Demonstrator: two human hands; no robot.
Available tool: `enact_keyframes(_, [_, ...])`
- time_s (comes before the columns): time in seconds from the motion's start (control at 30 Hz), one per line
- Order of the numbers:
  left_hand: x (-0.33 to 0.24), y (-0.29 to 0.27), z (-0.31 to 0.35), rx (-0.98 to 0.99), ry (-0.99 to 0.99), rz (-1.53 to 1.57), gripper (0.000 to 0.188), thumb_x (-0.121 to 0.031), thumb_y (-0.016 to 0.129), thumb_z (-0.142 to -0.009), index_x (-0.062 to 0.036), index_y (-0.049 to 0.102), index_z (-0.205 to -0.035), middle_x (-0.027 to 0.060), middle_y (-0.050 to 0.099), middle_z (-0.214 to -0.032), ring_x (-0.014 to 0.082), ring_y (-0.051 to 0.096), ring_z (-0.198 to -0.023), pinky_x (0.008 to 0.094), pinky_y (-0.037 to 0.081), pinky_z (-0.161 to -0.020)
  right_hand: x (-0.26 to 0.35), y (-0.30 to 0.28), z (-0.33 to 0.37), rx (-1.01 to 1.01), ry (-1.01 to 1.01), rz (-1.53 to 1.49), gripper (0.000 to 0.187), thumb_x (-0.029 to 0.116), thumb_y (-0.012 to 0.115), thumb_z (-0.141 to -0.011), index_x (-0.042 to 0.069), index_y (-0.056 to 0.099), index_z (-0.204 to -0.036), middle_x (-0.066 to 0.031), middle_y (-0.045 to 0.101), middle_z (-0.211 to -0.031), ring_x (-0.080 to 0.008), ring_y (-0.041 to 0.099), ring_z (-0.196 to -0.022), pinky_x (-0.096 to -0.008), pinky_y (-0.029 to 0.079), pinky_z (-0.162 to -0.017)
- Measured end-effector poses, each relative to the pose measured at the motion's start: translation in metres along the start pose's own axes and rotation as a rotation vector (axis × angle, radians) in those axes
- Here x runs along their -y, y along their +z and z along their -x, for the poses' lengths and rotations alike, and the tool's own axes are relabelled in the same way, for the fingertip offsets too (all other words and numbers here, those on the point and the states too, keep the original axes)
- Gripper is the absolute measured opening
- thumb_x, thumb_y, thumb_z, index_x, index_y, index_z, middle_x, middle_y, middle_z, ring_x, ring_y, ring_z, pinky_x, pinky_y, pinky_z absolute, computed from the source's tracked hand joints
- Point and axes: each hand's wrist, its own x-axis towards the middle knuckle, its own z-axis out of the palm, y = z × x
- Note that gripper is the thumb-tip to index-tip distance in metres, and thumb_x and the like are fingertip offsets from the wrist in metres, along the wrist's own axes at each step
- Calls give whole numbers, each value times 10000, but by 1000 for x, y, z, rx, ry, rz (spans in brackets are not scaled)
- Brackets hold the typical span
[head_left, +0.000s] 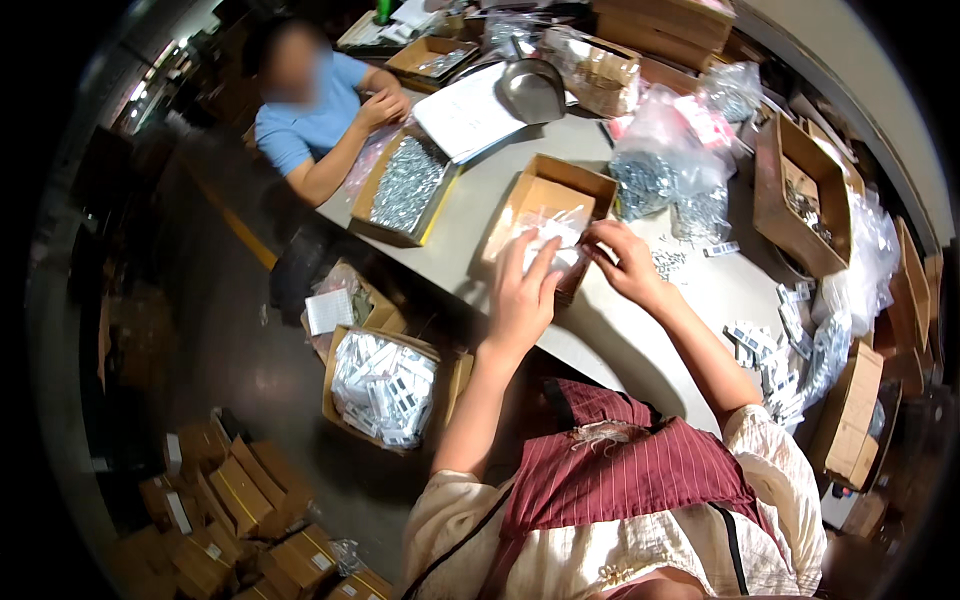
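Both hands are over an open cardboard box (510,215) on the table, where thin clear and white plastic bags (567,222) lie. My left hand (525,285) reaches over the near left side, its fingers stretched out and apart against the bags. Opposite it, my right hand (628,262) has curled fingers and the fingertips drawn together at the edge of a small plastic bag (566,258). The bag's contents are too small to make out. To the right of the box, small dark screws or pins (668,262) are scattered on the tabletop.
A box of shiny metal parts (408,185) stands by a co-worker in blue (330,110). Clear bags of hardware (645,180) and a metal scoop (533,88) sit farther back. Several small packets (765,355) pile up right; a box of filled packets (385,385) is lower left.
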Motion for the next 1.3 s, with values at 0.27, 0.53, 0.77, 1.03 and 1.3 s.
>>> enact_keyframes(0.27, [-40,45,-3,430,-528,688,115,-103,713,-947,11,718,-950,56,727,-830,109,660,-746,292,521,-704,28,-56,67,46,602,-558,165,175,655,-1028,23,666,-1091,-78,704,-1023,-146,645,-1056,-334,516,-903])
enact_keyframes(0.53, [-48,83,0,613,-670,994,134,-136,760,-938,-31,698,-884,6,693,-849,64,592,-792,241,475,-732,51,-65,139,-92,853,-1007,177,136,733,-956,36,663,-1084,4,664,-958,-89,619,-898,-283,499,-840])
enact_keyframes(0.77, [-64,104,-3,812,-346,832,153,-80,768,-901,8,717,-1014,68,738,-1044,133,684,-908,293,544,-847,28,-55,182,-349,783,-486,296,109,684,-918,19,646,-1197,-70,705,-1079,-186,669,-1067,-327,487,-994])
enact_keyframes(1.03, [-74,139,0,703,22,444,259,-191,833,-824,-18,657,-905,118,657,-868,268,633,-760,384,529,-717,71,-93,166,-300,361,256,458,-8,595,-709,58,663,-1157,-76,674,-1123,-268,595,-1213,-566,218,-1226])
enact_keyframes(1.3, [-72,170,7,771,187,590,160,-84,760,-831,-20,665,-943,129,670,-895,324,652,-844,427,527,-746,64,-89,192,-461,522,312,408,25,619,-721,68,700,-1119,-124,683,-1095,-287,615,-1193,-577,223,-1238])
